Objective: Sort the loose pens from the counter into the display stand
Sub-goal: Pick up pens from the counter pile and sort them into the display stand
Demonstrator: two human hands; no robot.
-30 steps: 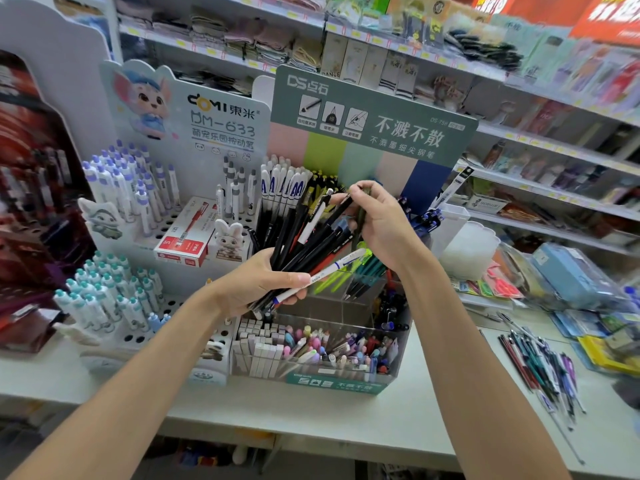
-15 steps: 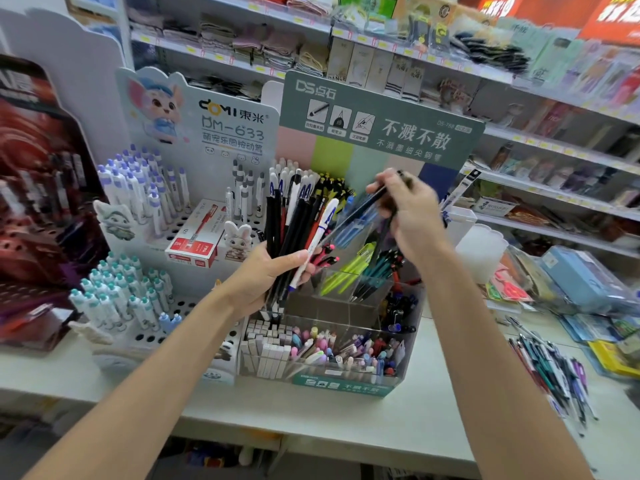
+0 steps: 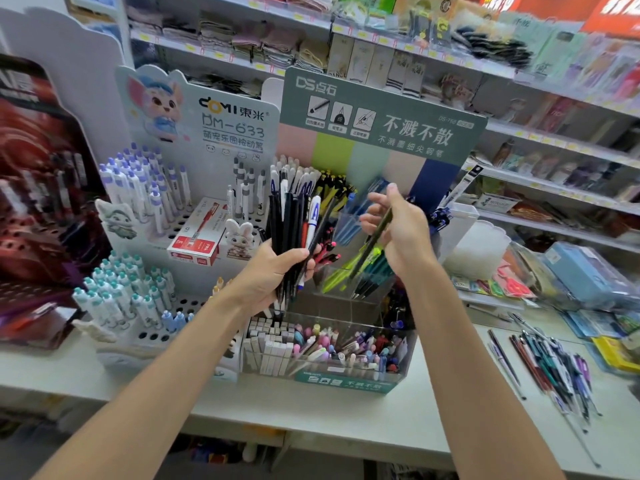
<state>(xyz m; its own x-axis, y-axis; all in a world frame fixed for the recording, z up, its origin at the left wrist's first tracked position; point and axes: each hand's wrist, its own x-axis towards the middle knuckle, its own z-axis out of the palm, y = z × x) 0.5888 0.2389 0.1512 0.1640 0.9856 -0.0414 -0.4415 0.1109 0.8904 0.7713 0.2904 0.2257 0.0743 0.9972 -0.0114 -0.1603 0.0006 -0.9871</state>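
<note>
My left hand (image 3: 273, 275) grips a bundle of mostly black pens (image 3: 294, 223), held upright in front of the clear tiered display stand (image 3: 346, 379). My right hand (image 3: 401, 230) pinches a single dark pen (image 3: 372, 242), which slants down with its tip among the green and teal pens (image 3: 353, 271) in a middle compartment of the stand. The stand's front tray holds pastel pens and white boxes. A heap of loose pens (image 3: 550, 368) lies on the white counter at the right.
A white peg stand (image 3: 149, 258) with blue-capped and teal-capped pens and a red box (image 3: 197, 242) is at the left. A green header card (image 3: 381, 123) rises behind the stand. Plastic containers and packaged goods sit at the right; stocked shelves run behind.
My right hand has drawn one dark pen out of the bundle and lowered it, tip down, into the compartment with the green pens. My left hand has turned the bundle more upright.
</note>
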